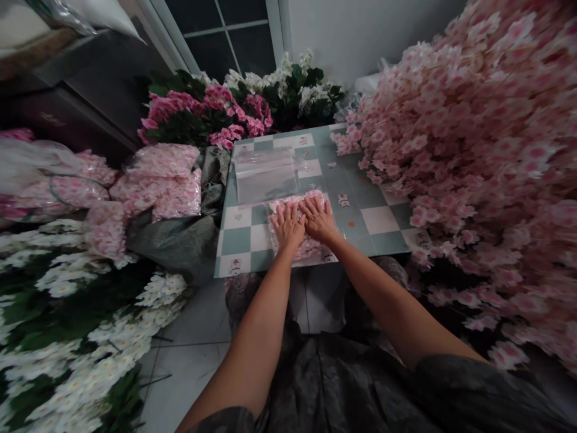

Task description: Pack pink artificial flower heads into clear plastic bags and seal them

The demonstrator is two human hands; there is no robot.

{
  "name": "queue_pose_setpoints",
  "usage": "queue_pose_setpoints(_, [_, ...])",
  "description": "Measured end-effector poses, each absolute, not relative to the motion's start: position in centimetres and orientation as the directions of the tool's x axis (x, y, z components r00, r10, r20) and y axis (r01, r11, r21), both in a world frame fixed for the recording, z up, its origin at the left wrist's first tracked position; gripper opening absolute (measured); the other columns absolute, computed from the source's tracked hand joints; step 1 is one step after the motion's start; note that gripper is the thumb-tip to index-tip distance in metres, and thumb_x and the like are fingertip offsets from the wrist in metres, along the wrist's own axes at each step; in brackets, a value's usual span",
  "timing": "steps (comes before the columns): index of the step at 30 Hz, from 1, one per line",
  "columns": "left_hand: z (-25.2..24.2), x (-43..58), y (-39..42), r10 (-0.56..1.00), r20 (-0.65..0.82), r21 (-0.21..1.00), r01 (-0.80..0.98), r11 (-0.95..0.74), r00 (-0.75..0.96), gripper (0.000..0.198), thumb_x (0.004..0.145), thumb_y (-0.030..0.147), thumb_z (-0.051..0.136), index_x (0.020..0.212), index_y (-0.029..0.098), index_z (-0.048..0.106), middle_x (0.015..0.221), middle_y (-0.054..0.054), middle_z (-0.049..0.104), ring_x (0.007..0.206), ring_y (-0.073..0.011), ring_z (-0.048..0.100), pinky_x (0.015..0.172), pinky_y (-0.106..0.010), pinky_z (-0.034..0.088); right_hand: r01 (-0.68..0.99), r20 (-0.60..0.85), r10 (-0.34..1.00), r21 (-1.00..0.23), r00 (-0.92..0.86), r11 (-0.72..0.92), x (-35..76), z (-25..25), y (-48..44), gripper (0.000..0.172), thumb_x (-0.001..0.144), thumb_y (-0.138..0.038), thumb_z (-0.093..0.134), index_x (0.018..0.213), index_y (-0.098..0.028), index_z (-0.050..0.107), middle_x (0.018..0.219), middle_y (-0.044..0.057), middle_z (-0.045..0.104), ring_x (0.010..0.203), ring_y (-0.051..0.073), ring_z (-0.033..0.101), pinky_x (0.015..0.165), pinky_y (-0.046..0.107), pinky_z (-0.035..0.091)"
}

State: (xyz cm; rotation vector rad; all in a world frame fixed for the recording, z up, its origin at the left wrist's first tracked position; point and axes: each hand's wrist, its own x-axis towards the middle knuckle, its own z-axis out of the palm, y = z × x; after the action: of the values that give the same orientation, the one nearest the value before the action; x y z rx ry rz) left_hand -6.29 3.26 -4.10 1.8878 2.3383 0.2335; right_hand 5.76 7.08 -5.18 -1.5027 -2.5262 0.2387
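Note:
A clear plastic bag of pink artificial flowers (303, 248) lies flat near the front edge of the checkered table (349, 222). My left hand (288, 225) presses on the bag's left part with its fingers spread. Beside it, almost touching, my right hand (318, 220) rests flat on the right part, fingers stretched forward. Both palms face down and cover much of the bag's middle. Just beyond the hands, a stack of clear plastic bags (265, 177) lies on the table.
Pale pink flower branches (473, 132) crowd the table's right side. Filled flower bags (164, 180) are piled at the left, above white flowers (108, 331). Behind the table stand bright pink flowers (175, 108) and white ones (311, 96), below a window (220, 33).

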Motion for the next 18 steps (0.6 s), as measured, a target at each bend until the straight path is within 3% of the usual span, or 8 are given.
queue_pose_setpoints(6, [-4.14, -6.22, 3.25, 0.976, -0.007, 0.157, 0.964, 0.214, -0.216, 0.064, 0.103, 0.052, 0.026, 0.163, 0.03, 0.027, 0.172, 0.003, 0.018, 0.16, -0.0277, 0.004, 0.128, -0.057, -0.001, 0.852, 0.069, 0.884, -0.242, -0.463, 0.465, 5.74, -5.0, 6.94, 0.06, 0.103, -0.038, 0.027, 0.161, -0.024, 0.034, 0.17, 0.003, 0.022, 0.158, 0.033, 0.013, 0.125, 0.065, 0.01])
queue_pose_setpoints(18, [-3.74, -6.03, 3.33, 0.978, -0.03, 0.186, 0.96, 0.209, -0.208, 0.064, 0.103, 0.051, 0.026, 0.163, 0.028, 0.028, 0.172, 0.0, 0.02, 0.16, -0.0311, 0.006, 0.127, -0.061, 0.0, 0.824, 0.104, 0.878, -0.309, -0.467, 0.475, 5.9, -5.73, 7.04, 0.057, 0.105, -0.034, 0.033, 0.16, -0.021, 0.036, 0.17, 0.005, 0.024, 0.158, 0.033, 0.014, 0.124, 0.064, 0.007])
